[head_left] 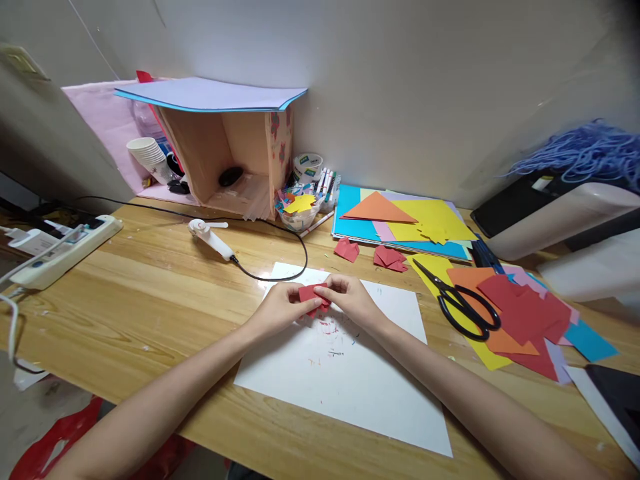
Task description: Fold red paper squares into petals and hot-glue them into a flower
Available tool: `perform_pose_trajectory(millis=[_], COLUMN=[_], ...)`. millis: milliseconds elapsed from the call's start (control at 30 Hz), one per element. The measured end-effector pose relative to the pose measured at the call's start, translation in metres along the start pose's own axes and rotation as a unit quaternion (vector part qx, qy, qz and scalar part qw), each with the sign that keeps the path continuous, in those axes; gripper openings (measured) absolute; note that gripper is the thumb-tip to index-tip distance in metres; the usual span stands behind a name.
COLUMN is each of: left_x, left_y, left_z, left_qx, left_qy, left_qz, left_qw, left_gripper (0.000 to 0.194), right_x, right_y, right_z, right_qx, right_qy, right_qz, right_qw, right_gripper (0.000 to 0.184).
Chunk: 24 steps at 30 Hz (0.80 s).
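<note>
A small folded piece of red paper [312, 291] is pinched between my two hands, above a large white sheet [370, 393] that bears coloured marks. My left hand [279, 308] grips its left side, thumb on the front. From the right, my right hand [349, 298] presses its thumb on the upper edge; the fingers behind the paper are partly hidden. Beyond my hands, two folded red paper pieces, one [347, 249] nearer the middle and one [390, 259] further right, lie on the wooden table.
Black-handled scissors [467, 312] rest on coloured paper scraps [535, 317] at the right. Behind are a stack of coloured sheets [360, 230], a bowl of scraps [301, 217] and an open cardboard box [200, 157]. A white corded device [213, 241] and a power strip [70, 253] lie left.
</note>
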<state>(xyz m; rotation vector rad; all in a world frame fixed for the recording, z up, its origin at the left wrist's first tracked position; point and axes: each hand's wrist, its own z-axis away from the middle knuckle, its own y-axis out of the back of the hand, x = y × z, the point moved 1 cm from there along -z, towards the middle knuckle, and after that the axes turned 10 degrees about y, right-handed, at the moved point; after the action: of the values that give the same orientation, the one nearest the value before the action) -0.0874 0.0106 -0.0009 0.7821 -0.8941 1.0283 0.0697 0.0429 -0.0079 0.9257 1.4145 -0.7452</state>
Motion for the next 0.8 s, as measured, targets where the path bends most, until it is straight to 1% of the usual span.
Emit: perform_pose_trajectory(millis=[67,133,333,400,567,667,733,800], left_x=[-0.0001,-0.0003,0.0013,0.0021,0.0022,0.0013,0.0007,0.0005], left_y=[-0.0012,-0.0015,-0.0016,-0.0014,0.0011,0.0021,0.002,0.0019], left_z=[0.0003,0.0003,0.0009,0.0012,0.0019,0.0022,0.0021,0.0015], left_qx=[0.014,0.017,0.006,0.0,-0.001,-0.006,0.001,0.025], left_qy=[-0.003,-0.01,-0.027,-0.03,-0.032,-0.025,-0.027,-0.045], left_qz=[-0.004,-0.008,-0.003,-0.002,-0.01,-0.017,-0.024,-0.034], left_qw=[1.0,1.0,1.0,1.0,0.999,1.0,0.999,0.998], left_gripper=[0.029,0.028,0.027,0.027,0.025,0.024,0.022,0.018], right_x=[-0.0012,-0.002,-0.0003,-0.0003,-0.0017,-0.0017,-0.0015,-0.0017], right_y=[-0.0017,-0.003,-0.005,-0.0046,-0.0004,0.0024,0.003,0.0028], right_z=[0.0012,0.0018,0.0021,0.0021,0.0013,0.0008,0.0007,0.0006], right_qx=[0.006,0.013,0.031,0.023,-0.022,-0.03,-0.031,-0.032], right_qy=[0.0,0.002,0.004,0.007,-0.012,-0.011,-0.012,-0.016], right_qz=[0.002,0.007,0.019,0.009,-0.04,-0.049,-0.057,-0.066], right_qw=[1.0,1.0,0.999,1.0,0.999,0.998,0.998,0.997], right_gripper=[0.029,0.029,0.03,0.029,0.024,0.022,0.023,0.024])
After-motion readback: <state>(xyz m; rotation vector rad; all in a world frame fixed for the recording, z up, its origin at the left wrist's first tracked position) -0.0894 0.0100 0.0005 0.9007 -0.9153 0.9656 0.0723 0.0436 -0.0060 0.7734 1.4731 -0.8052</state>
